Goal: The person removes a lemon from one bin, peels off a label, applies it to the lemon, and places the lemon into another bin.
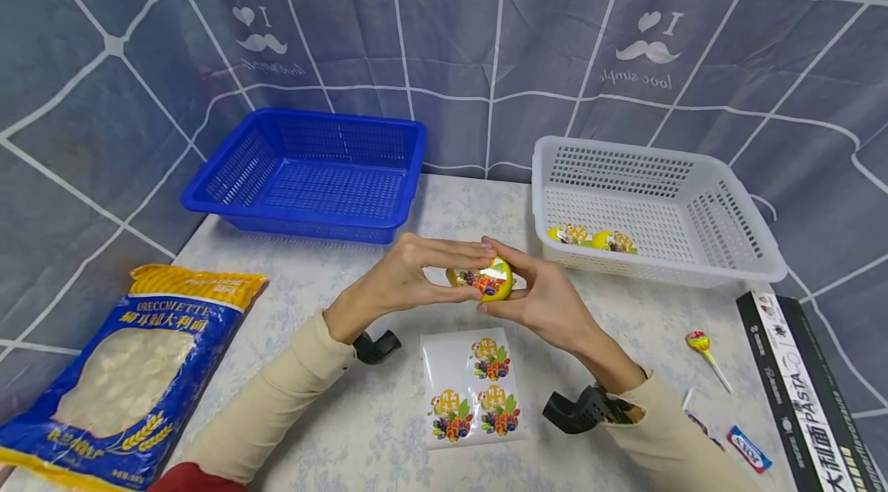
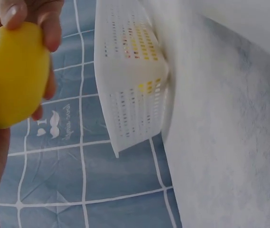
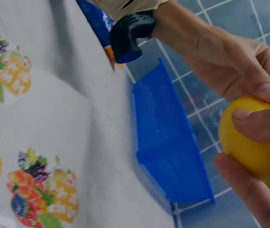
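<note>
Both hands hold a yellow lemon (image 1: 506, 290) between them above the table, with a colourful fruit-print sticker (image 1: 483, 281) on the side facing the head camera. My left hand (image 1: 405, 276) grips it from the left, thumb below and fingers above. From the other side my right hand (image 1: 548, 298) pinches it between thumb and fingers. Smooth bare peel of the lemon (image 2: 18, 78) fills the left edge of the left wrist view. Below the hands lies a white sticker sheet (image 1: 444, 363) with several fruit-print stickers on it.
A blue basket (image 1: 305, 224) stands at the back left, and a white basket (image 1: 666, 270) with two stickered lemons (image 1: 613, 241) at the back right. A pasta bag (image 1: 125, 369) lies left. At right are a lollipop (image 1: 699, 342), small wrapped sweets (image 1: 749, 449) and a black pasta box (image 1: 805, 392).
</note>
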